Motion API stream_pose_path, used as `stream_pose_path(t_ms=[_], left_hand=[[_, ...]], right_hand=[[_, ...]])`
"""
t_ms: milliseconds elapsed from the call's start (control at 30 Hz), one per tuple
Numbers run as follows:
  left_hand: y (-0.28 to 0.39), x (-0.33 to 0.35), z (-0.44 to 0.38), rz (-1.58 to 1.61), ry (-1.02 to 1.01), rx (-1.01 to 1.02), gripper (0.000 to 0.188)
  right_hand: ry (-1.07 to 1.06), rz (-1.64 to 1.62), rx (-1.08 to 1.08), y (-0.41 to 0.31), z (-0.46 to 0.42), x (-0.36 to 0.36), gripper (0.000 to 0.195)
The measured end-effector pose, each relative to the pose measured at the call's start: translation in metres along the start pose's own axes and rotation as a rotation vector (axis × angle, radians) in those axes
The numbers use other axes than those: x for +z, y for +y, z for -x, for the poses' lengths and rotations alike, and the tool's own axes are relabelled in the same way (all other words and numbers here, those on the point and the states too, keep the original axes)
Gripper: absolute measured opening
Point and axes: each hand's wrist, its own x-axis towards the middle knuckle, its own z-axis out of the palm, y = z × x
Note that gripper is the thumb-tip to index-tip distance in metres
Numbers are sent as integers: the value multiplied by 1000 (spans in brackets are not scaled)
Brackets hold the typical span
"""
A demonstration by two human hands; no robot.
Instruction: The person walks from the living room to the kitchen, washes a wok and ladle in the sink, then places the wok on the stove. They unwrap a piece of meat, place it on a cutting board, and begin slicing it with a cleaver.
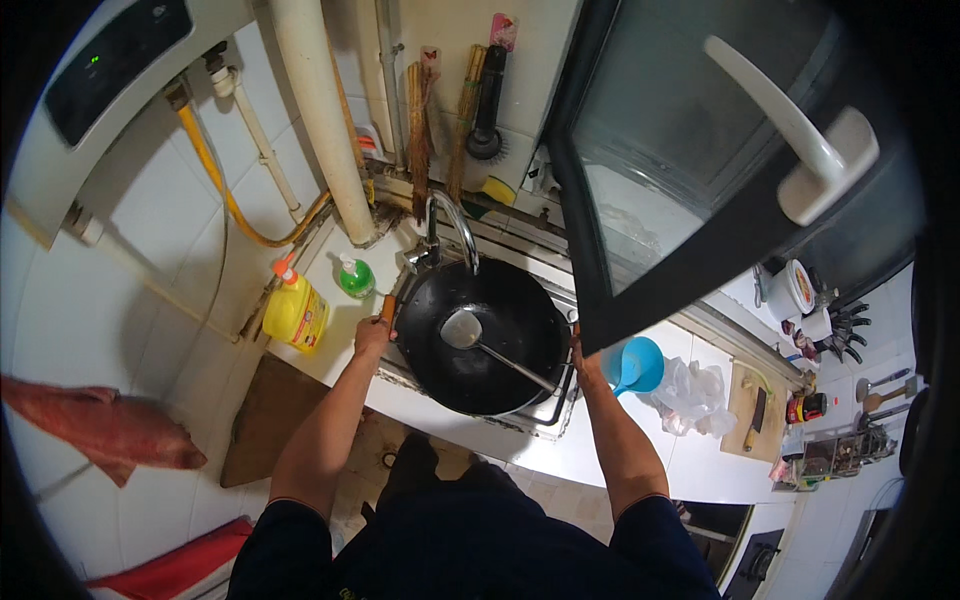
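Observation:
A large black wok [429, 367] sits over the steel sink [553, 421], under the curved chrome faucet [463, 232]. My left hand [371, 337] grips the wok's orange-brown handle on the left side. On the opposite side my right hand [586, 361] is closed around the other handle, partly hidden by the dark window frame. A metal wok spatula [460, 328] lies inside the wok, its long handle pointing toward the right rim. Some wetness glints on the wok's bottom.
An open window sash [679, 289] with a white handle [780, 112] juts over the right side. Left stand a yellow pump bottle [296, 311] and a green soap bottle [357, 279]. Rightward are a blue dipper [639, 364], plastic bags [694, 397] and a knife [756, 420] on a cutting board [739, 394].

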Motion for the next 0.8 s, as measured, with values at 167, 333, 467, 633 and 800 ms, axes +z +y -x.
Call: stream_pose_path(t_ms=[167,333,467,633,800], left_hand=[[-3,21,-26,-13,-62,-67,25],[-38,-19,-55,31,-88,-28,21],[-50,26,-61,130,-106,-21,22],[-73,20,-71,116,-87,-94,35],[-88,-10,-81,290,-125,-128,25]], right_hand=[[-85,-716,210,64,9,-23,36],[-112,-133,220,32,2,45,32],[-29,-172,-46,67,-8,-11,27],[16,-310,10,15,22,19,30],[190,0,386,-133,84,40,55]])
